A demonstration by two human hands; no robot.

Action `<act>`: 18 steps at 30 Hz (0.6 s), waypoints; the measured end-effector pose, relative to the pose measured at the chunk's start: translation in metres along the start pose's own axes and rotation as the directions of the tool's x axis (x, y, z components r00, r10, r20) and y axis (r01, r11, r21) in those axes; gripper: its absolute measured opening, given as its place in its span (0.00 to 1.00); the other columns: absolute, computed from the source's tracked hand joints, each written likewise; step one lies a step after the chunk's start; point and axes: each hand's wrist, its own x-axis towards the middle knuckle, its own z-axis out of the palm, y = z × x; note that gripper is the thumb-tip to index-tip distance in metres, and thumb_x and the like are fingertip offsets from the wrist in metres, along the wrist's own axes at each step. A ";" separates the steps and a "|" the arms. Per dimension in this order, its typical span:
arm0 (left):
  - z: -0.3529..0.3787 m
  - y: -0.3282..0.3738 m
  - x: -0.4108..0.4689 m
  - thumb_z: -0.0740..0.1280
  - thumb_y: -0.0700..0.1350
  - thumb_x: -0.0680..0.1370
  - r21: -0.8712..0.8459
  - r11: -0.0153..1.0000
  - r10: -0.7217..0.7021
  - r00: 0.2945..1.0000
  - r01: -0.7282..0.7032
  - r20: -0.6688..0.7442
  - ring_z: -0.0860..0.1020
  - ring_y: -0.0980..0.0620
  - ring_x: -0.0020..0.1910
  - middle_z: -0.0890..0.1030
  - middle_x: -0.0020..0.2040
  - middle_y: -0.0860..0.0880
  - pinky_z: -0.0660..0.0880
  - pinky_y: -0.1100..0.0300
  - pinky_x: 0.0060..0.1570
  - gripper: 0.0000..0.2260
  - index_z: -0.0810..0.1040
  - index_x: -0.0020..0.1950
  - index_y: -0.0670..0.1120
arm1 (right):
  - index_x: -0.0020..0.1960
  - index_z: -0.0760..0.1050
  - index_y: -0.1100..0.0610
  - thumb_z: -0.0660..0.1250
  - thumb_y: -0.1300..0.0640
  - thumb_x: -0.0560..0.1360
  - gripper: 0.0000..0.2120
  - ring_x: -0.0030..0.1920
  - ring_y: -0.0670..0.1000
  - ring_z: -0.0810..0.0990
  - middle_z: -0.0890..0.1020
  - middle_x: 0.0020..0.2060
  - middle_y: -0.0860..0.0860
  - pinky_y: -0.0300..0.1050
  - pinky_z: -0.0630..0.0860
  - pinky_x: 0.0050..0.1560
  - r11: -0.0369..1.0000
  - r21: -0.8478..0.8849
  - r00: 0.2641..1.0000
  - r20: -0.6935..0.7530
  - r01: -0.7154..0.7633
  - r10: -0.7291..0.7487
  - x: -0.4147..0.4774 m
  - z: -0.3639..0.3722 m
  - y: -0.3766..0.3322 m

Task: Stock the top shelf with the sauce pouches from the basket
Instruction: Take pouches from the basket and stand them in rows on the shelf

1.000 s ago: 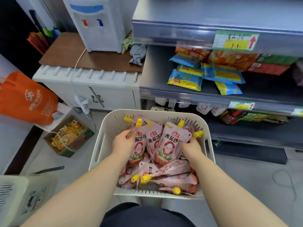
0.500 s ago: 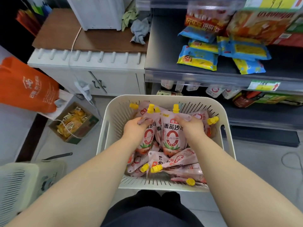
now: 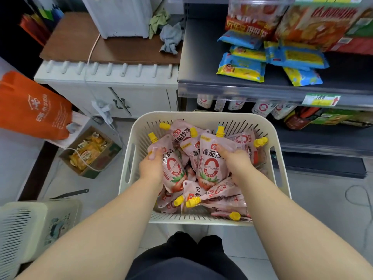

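A cream slotted basket (image 3: 202,117) sits low in front of me, filled with several pink sauce pouches with yellow caps. My left hand (image 3: 151,166) grips one upright pouch (image 3: 174,171) by its left edge. My right hand (image 3: 234,161) grips another upright pouch (image 3: 209,164) by its right edge. More pouches (image 3: 220,196) lie flat beneath them. The top shelf is out of view above the frame.
A grey shelf (image 3: 238,89) to the right holds blue and yellow snack packs (image 3: 241,67); a lower shelf holds more pouches (image 3: 262,108). At left stand a white cabinet (image 3: 113,77), an orange bag (image 3: 32,110), a cardboard box (image 3: 90,152) and a second basket (image 3: 30,229).
The view has tilted downward, so the top shelf left the frame. My left hand slid outward with its pouch; both hands keep holding pouches in the basket.
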 end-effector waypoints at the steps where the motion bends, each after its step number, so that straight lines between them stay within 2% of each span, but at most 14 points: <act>1: -0.001 0.000 -0.003 0.65 0.55 0.77 0.007 1.000 0.020 1.000 -0.020 0.005 0.77 0.46 0.49 0.79 0.50 0.45 0.75 0.52 0.55 0.10 0.76 0.51 0.49 | 0.68 0.67 0.64 0.69 0.48 0.73 0.30 0.62 0.60 0.74 0.75 0.62 0.59 0.49 0.69 0.56 0.999 0.019 0.999 -0.020 0.035 -0.034 -0.002 0.000 -0.002; 2: -0.001 0.001 -0.006 0.63 0.54 0.78 0.049 0.996 0.069 0.997 -0.071 0.040 0.74 0.48 0.49 0.78 0.48 0.48 0.73 0.55 0.51 0.10 0.76 0.52 0.49 | 0.67 0.68 0.65 0.69 0.50 0.74 0.28 0.60 0.59 0.74 0.77 0.60 0.59 0.49 0.70 0.56 0.997 0.036 0.997 -0.037 0.071 -0.070 -0.005 0.000 -0.003; 3: -0.002 0.004 -0.009 0.63 0.53 0.79 0.108 0.983 0.134 0.986 -0.145 0.103 0.72 0.49 0.47 0.76 0.45 0.50 0.71 0.57 0.46 0.07 0.76 0.49 0.51 | 0.66 0.70 0.64 0.68 0.51 0.75 0.25 0.57 0.57 0.75 0.78 0.58 0.57 0.48 0.70 0.55 0.994 0.054 0.994 -0.058 0.099 -0.096 -0.011 -0.001 -0.006; 5: -0.004 0.014 -0.019 0.62 0.52 0.79 0.215 0.924 0.262 0.934 -0.316 0.244 0.69 0.50 0.43 0.73 0.37 0.50 0.67 0.59 0.37 0.10 0.72 0.39 0.51 | 0.64 0.72 0.63 0.68 0.53 0.75 0.22 0.57 0.56 0.76 0.78 0.52 0.54 0.46 0.70 0.54 0.979 0.091 0.980 -0.100 0.180 -0.171 -0.027 -0.004 -0.013; 7: -0.001 0.022 -0.020 0.63 0.51 0.78 0.267 0.876 0.322 0.900 -0.401 0.293 0.68 0.51 0.39 0.72 0.37 0.45 0.63 0.58 0.35 0.11 0.72 0.40 0.46 | 0.64 0.74 0.61 0.67 0.54 0.75 0.20 0.57 0.53 0.76 0.76 0.49 0.49 0.45 0.70 0.53 0.965 0.123 0.969 -0.117 0.233 -0.219 -0.034 -0.007 -0.023; 9: -0.004 0.038 -0.030 0.65 0.50 0.78 0.204 0.882 0.353 0.882 -0.426 0.313 0.70 0.50 0.38 0.74 0.36 0.45 0.64 0.59 0.34 0.13 0.73 0.38 0.44 | 0.63 0.74 0.60 0.67 0.54 0.76 0.18 0.52 0.50 0.73 0.73 0.46 0.46 0.46 0.70 0.53 0.949 0.160 0.959 -0.134 0.271 -0.251 -0.048 -0.013 -0.036; 10: -0.007 0.046 -0.035 0.66 0.50 0.77 0.136 0.896 0.366 0.877 -0.422 0.312 0.73 0.49 0.39 0.77 0.36 0.48 0.67 0.60 0.36 0.10 0.76 0.38 0.46 | 0.60 0.76 0.58 0.68 0.53 0.75 0.16 0.50 0.51 0.74 0.74 0.43 0.45 0.47 0.71 0.52 0.942 0.164 0.951 -0.149 0.294 -0.271 -0.054 -0.015 -0.043; 11: -0.009 0.054 -0.040 0.67 0.49 0.76 0.073 0.905 0.378 0.872 -0.418 0.313 0.75 0.50 0.43 0.79 0.40 0.50 0.70 0.60 0.40 0.06 0.79 0.44 0.49 | 0.55 0.78 0.55 0.68 0.52 0.74 0.12 0.49 0.52 0.76 0.77 0.41 0.45 0.48 0.73 0.53 0.936 0.158 0.944 -0.156 0.316 -0.292 -0.060 -0.017 -0.049; 12: -0.012 0.062 -0.044 0.69 0.49 0.75 0.020 0.909 0.391 0.867 -0.417 0.309 0.77 0.51 0.47 0.81 0.45 0.52 0.72 0.59 0.46 0.06 0.81 0.50 0.50 | 0.49 0.79 0.52 0.69 0.50 0.73 0.08 0.49 0.55 0.79 0.80 0.40 0.46 0.51 0.75 0.54 0.927 0.162 0.936 -0.157 0.339 -0.315 -0.067 -0.018 -0.055; 13: -0.015 0.069 -0.048 0.71 0.48 0.74 -0.027 0.905 0.410 0.855 -0.424 0.318 0.78 0.50 0.50 0.82 0.48 0.51 0.73 0.57 0.51 0.08 0.81 0.52 0.51 | 0.45 0.79 0.51 0.70 0.49 0.73 0.06 0.48 0.56 0.81 0.83 0.40 0.49 0.55 0.77 0.55 0.916 0.166 0.927 -0.162 0.364 -0.339 -0.073 -0.019 -0.061; 16: -0.025 0.097 -0.063 0.73 0.44 0.72 -0.066 0.846 0.504 0.753 -0.529 0.424 0.82 0.48 0.47 0.85 0.43 0.50 0.78 0.52 0.52 0.04 0.82 0.43 0.53 | 0.40 0.80 0.51 0.69 0.53 0.74 0.05 0.47 0.57 0.83 0.85 0.41 0.52 0.59 0.78 0.54 0.867 0.164 0.879 -0.172 0.471 -0.445 -0.097 -0.022 -0.082; 18: -0.030 0.118 -0.077 0.73 0.42 0.72 -0.061 0.783 0.565 0.667 -0.619 0.485 0.82 0.50 0.48 0.85 0.46 0.50 0.78 0.51 0.52 0.06 0.82 0.44 0.53 | 0.40 0.80 0.51 0.68 0.54 0.75 0.05 0.47 0.56 0.83 0.85 0.41 0.53 0.59 0.79 0.53 0.827 0.185 0.846 -0.169 0.531 -0.505 -0.117 -0.023 -0.098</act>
